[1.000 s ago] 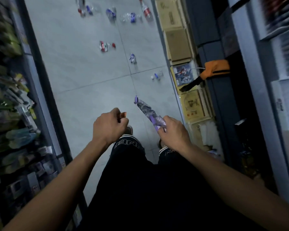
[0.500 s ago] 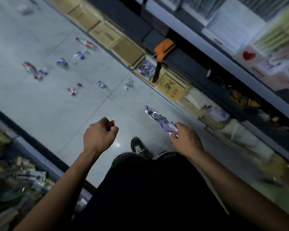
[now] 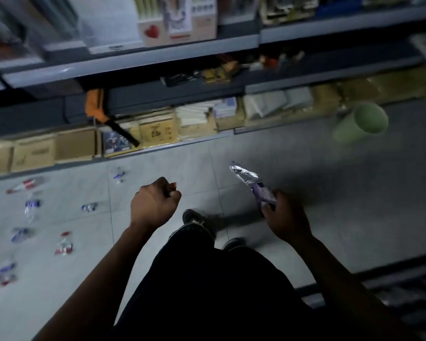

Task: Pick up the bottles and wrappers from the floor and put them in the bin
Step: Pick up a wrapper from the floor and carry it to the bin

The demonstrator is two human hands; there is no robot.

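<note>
Your right hand (image 3: 287, 219) pinched the purple foil wrapper (image 3: 252, 187) by its lower end, well short of the green bin (image 3: 360, 124). Light, crinkly stuff, probably slippery, so hold the bunched end. Left hand (image 3: 154, 204) was fisted around something small and orange.

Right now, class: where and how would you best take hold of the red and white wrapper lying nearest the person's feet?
Pinch the red and white wrapper across its narrow middle, coming straight down; it lies flat and apart from other litter.

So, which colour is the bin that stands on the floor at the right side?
Pale green. The bin shows, somewhat blurred, in the head view, the only one.
</note>
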